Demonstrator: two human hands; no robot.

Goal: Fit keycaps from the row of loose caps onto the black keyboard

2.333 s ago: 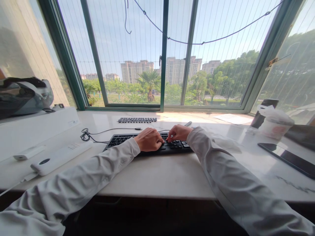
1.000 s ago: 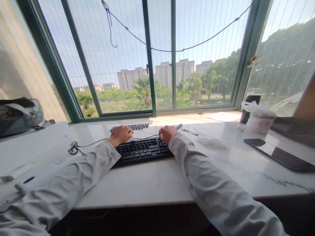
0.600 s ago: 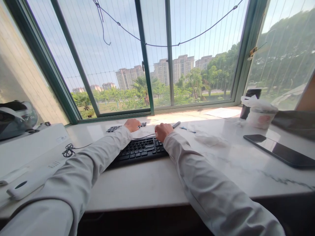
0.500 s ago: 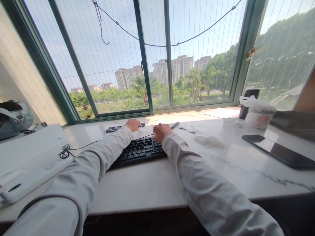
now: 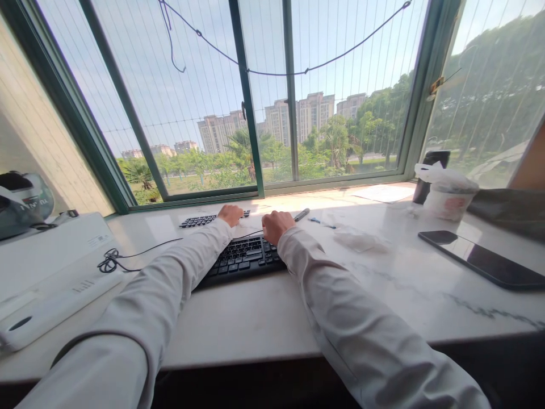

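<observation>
A black keyboard [image 5: 242, 258] lies on the pale marbled tabletop, partly covered by my forearms. Over its upper right part, my right hand [image 5: 276, 226] is closed, thumb side down toward the keys. Its fingertips are hidden, so what it grips, if anything, does not show. Farther back, my left hand [image 5: 231, 215] is closed at the right end of a flat black strip of keys [image 5: 198, 220]. Its fingers point away and are mostly hidden. A thin black cable runs behind the keyboard. Right of my right hand lie a dark pen-like tool [image 5: 302, 215] and a small blue stick [image 5: 321, 222].
Crumpled clear plastic [image 5: 361, 240] lies to the right, with a phone [image 5: 481, 258] beyond it. A bagged cup [image 5: 449, 199] stands by a dark cylinder [image 5: 431, 173]. At left are a white box [image 5: 55, 278], a coiled cable [image 5: 109, 261] and a helmet-like object [image 5: 23, 201]. Windows rise behind.
The view has shifted slightly. Both hands stay in nearly the same places, the right one a touch farther left, and both remain closed.
</observation>
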